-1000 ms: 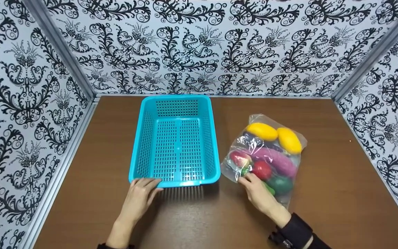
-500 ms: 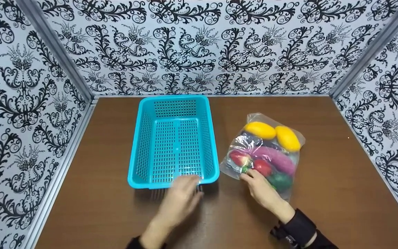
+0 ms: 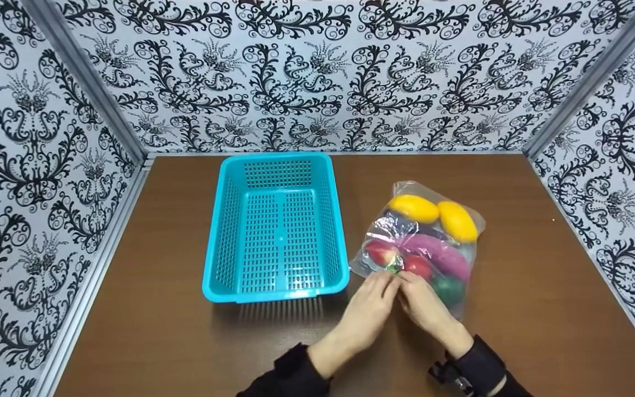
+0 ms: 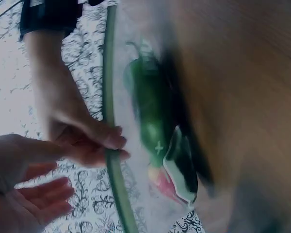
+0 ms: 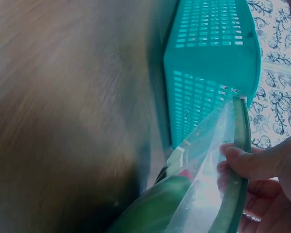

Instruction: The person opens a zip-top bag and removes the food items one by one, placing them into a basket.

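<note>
A clear zip bag point(image 3: 405, 223) lies on the table, its green zip strip point(image 5: 239, 121) along the near edge. My right hand point(image 3: 425, 303) pinches that strip between thumb and fingers. Right beside it in the head view is my left hand point(image 3: 367, 309); the left wrist view shows its fingers spread, just short of the strip. Through the plastic show two yellow fruits point(image 3: 458, 221), a long pinkish-purple piece point(image 3: 441, 253), a red round one point(image 3: 418, 266), a red-and-cream one point(image 3: 382, 252) and a dark green one point(image 3: 448, 289). A green pepper-like piece point(image 4: 153, 107) lies close behind the strip.
A turquoise slatted basket point(image 3: 276, 296) with nothing in it stands left of the bag. The brown wooden table point(image 3: 168, 264) is bordered by patterned walls point(image 3: 317, 71) at the back and both sides.
My left hand has left the basket's near rim and moved right, up beside the right hand at the bag's near edge. My right hand stays at the bag.
</note>
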Demonstrator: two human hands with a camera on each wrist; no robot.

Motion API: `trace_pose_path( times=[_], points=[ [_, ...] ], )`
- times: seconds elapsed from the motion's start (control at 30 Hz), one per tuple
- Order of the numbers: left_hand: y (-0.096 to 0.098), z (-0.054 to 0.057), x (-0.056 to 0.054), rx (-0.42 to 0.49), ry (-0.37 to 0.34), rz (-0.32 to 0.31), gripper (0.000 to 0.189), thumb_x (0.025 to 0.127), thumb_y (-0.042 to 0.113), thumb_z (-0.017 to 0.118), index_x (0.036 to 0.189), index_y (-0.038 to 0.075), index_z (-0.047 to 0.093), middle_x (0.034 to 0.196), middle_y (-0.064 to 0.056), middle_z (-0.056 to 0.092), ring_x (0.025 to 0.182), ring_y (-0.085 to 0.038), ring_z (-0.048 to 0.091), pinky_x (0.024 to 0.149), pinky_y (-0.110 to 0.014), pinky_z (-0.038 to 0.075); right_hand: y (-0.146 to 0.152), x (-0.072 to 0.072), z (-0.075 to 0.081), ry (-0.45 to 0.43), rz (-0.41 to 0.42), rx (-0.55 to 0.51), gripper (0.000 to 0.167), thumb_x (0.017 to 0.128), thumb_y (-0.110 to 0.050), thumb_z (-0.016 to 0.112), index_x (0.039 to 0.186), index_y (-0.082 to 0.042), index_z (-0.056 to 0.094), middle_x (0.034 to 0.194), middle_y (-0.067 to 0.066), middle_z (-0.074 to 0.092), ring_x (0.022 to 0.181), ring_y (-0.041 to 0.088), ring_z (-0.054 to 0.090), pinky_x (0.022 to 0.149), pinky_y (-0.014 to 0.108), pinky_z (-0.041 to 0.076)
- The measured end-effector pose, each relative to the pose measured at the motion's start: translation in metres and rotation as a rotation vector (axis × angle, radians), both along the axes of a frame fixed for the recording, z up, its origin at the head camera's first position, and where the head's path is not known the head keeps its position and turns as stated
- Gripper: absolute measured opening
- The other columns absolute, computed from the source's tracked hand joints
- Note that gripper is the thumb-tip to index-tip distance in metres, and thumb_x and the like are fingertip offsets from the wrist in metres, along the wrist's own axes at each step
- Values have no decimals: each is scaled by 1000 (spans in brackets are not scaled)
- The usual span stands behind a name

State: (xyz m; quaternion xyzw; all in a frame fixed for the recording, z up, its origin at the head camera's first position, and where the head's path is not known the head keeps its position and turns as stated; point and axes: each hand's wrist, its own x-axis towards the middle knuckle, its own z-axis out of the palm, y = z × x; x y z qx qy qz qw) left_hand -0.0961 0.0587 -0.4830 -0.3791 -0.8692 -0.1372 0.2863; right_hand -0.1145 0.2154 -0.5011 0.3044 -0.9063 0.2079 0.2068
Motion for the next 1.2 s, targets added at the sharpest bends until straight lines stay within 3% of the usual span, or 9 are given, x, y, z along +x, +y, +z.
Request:
trace_pose_path(
  times=[0.13, 0.33, 0.47, 0.73, 0.97, 1.2],
  points=[
    [14, -10, -5, -149, 52, 187, 32, 78, 8, 53, 109, 4, 56, 104, -8, 56, 98, -19, 53, 91, -31, 39, -1, 3, 1, -18, -30, -22, 20, 63, 13, 67, 80, 3, 64, 75, 8, 59, 70, 23, 58, 64, 35, 48],
    [24, -16, -11, -245, 61, 310, 15, 77, 17, 56, 89, 11, 63, 80, 1, 59, 78, -13, 55, 77, -28, 44, 0, 8, 3, -59, -64, -106, 21, 60, 16, 66, 75, 1, 66, 69, 5, 59, 63, 18, 58, 58, 30, 48],
    [26, -15, -14, -266, 55, 338, 8, 75, 19, 58, 72, 17, 65, 67, 4, 58, 65, -11, 53, 64, -24, 42, 4, 13, 2, -81, -77, -173, 24, 61, 13, 70, 80, -1, 67, 75, 6, 63, 70, 18, 61, 63, 31, 49],
    [26, -12, -20, -237, 14, 368, 9, 72, 16, 59, 65, 20, 65, 63, 4, 59, 58, -10, 53, 53, -23, 40, 24, 33, -4, -91, -148, -146, 37, 55, 7, 77, 88, -5, 65, 86, 4, 61, 83, 18, 57, 69, 33, 47],
    [27, -13, -23, -195, 21, 387, 11, 69, 13, 62, 61, 19, 63, 58, 5, 58, 54, -9, 52, 47, -22, 39, 50, 55, -19, -80, -271, -89, 40, 50, 3, 81, 86, -7, 65, 83, 1, 59, 78, 18, 57, 64, 33, 48],
    [27, -14, -24, -162, 21, 392, 11, 67, 12, 63, 59, 18, 62, 55, 6, 57, 53, -9, 52, 45, -22, 39, 66, 72, -26, -59, -333, -75, 38, 45, 4, 80, 78, -9, 64, 78, -1, 58, 74, 17, 56, 64, 32, 46]
  ],
)
